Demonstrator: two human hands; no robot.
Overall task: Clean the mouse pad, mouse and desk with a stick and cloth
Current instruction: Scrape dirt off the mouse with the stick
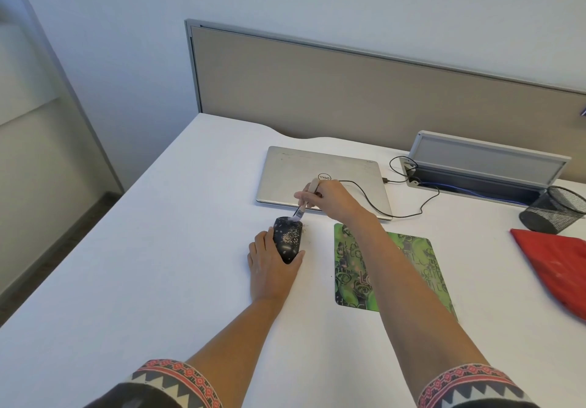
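Right hand point(329, 198) pinches a small brush point(305, 202), bristles touching the far end of the black mouse point(287, 239). Left hand point(272, 265) grips the mouse's near end on the white desk point(142, 265). Crumbs speckle the mouse. Green mouse pad point(409, 268) at 3 o'clock of the mouse; red cloth point(555, 265) further right.

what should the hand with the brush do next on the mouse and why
Probably sweep the brush back along the mouse toward its near end. The right hand has the bristles at the far end, pale crumbs sit on the mouse's middle, and the left hand steadies it on the desk.
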